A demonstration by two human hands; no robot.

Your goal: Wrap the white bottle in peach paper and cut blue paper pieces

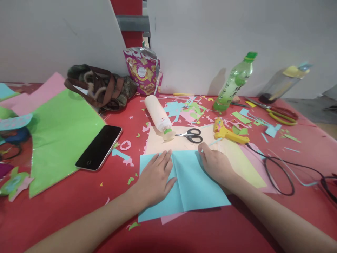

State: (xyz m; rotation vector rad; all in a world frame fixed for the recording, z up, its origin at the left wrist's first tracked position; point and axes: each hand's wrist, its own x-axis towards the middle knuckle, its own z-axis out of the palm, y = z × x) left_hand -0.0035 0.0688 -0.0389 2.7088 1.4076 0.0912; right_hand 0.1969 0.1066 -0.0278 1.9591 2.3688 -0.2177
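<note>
A sheet of light blue paper (193,189) with a crease down its middle lies in front of me over other coloured sheets. My left hand (158,175) rests flat on its left half, fingers stretched out. At the far right edge of the sheet, my right hand (214,161) has its fingers curled, pinching the paper; the fingertips are partly hidden. Just beyond the sheet are black-handled scissors (193,135), a white glue bottle (158,114) lying on its side, and a yellow glue gun (229,133).
A phone (99,147) lies on a green sheet (58,140) at left. Behind stand a purple snack bag (142,72), a camouflage bag (105,88) and a green bottle (234,82). Paper scraps (184,109), yellow-handled pliers (281,116) and a black cord (286,163) lie on the red table (118,225).
</note>
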